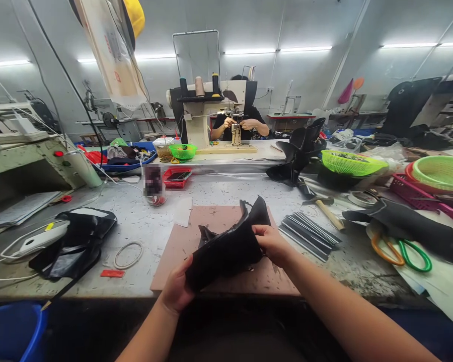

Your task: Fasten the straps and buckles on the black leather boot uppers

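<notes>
Both my hands grip a black boot upper (222, 254), which lies slanted over a pinkish-brown work board (166, 271) at the front of the table. My left hand (177, 286) clasps its lower left end, thumb on top and the other fingers hidden beneath. At the right side, my right hand (272, 244) pinches the edge between thumb and fingers. A narrower flap of the piece rises toward the back. Right of the board lies a stack of dark strips with light edges (309, 234). A white paper piece (183, 213) lies on the board's far left corner.
A hammer (330, 215) and scissors with orange and green handles (403, 254) lie to the right. More black uppers (298, 153) stand behind. At left are a black piece (79, 241) and a tape roll (128, 255). Across the table, a person (241, 123) works at a sewing machine (196, 123).
</notes>
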Motion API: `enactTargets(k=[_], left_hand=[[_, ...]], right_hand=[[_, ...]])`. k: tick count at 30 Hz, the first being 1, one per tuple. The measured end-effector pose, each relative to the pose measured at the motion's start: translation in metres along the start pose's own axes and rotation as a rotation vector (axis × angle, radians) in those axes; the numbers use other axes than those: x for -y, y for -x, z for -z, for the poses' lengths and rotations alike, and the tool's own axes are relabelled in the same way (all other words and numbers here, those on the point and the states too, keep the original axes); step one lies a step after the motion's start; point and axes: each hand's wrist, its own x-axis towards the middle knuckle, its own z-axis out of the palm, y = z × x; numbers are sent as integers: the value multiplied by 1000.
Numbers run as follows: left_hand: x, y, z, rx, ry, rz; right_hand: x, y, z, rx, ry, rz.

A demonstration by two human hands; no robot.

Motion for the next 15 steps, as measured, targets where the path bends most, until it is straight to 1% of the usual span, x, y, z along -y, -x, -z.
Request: enactTargets(k=[3,5,7,9,11,12,15], left_hand=[[-3,-1,7,98,48,-4],[-5,-1,6,125,54,15],[-5,-1,4,139,54,32],[-6,-2,3,171,54,40],[-6,-3,3,230,57,34],[-6,-4,4,263,58,29],[-6,-6,8,349,64,10]], right_hand=[[1,1,5,125,104,-7],[6,3,7,205,177,-19],[11,5,9,249,268,-2],[16,5,11,282,430,34],[20,4,15,283,601,66],[21,3,18,282,643,75],[23,3,24,295,593,95]])
